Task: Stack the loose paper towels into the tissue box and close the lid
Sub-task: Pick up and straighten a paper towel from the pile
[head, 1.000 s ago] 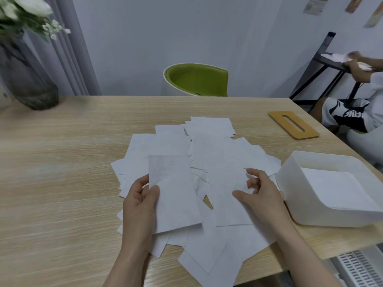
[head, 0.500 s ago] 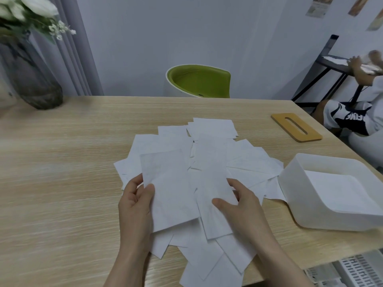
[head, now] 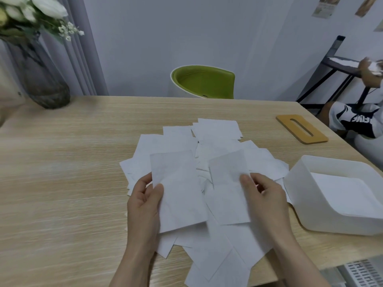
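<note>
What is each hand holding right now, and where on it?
Left hand pinches one paper towel at its lower left edge; right hand grips a second towel at its right edge.

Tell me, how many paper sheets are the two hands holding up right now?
2. The left hand pinches one white paper towel sheet; the right hand pinches another white sheet. Further sheets stacked beneath either one may be hidden.

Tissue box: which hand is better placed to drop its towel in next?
Right hand, probably: it holds a paper towel next to the open tissue box; the left hand is farther away.
</note>
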Demonstrator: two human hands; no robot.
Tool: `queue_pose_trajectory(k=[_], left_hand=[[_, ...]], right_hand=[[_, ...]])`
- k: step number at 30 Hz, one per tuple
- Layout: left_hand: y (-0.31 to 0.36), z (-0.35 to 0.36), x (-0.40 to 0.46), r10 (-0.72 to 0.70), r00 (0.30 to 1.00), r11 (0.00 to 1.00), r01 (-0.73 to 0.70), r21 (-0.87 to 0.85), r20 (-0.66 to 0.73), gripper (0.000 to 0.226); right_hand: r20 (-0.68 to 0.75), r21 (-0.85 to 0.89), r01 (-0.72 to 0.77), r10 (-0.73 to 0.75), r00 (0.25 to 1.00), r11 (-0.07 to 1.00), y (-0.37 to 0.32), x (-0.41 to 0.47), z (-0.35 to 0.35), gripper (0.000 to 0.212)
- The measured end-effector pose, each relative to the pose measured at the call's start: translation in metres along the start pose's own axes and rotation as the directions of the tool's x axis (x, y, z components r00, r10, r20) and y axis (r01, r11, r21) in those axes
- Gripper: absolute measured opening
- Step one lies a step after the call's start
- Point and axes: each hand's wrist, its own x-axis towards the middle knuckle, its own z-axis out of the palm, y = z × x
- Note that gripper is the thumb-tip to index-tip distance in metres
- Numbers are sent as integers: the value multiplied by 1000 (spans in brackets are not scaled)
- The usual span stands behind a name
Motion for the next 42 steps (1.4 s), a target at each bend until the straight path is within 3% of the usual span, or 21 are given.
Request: queue_pose_trajectory(k=[6, 10, 14, 20, 32, 42], left_hand=[[-4, 1, 0, -25, 997, 999, 21, 45, 77, 31], [-4, 2, 0, -34, 996, 996, 27, 83, 83, 31], [-3, 4, -1, -37, 997, 994, 29, 106, 71, 32], [-1, 5, -2, -61, 996, 994, 55, 99, 65, 28], [2, 7, -4, -96, 995, 995, 96, 0, 39, 22], [2, 8, -5, 2, 997, 1000, -2, 6, 71, 24]], right_hand=[[136, 271, -85, 49, 989, 959, -10, 10, -20, 21], [207, 511, -239, 151, 967, 826, -18, 8, -16, 15], [327, 647, -318, 124, 937, 693, -34, 1, -1, 17], [463, 604, -351, 43, 885, 716, -49, -20, 33, 20], [422, 499, -277, 49, 905, 821, -57, -24, 48, 19], [407, 489, -240, 24, 913, 839, -54, -26, 49, 19]])
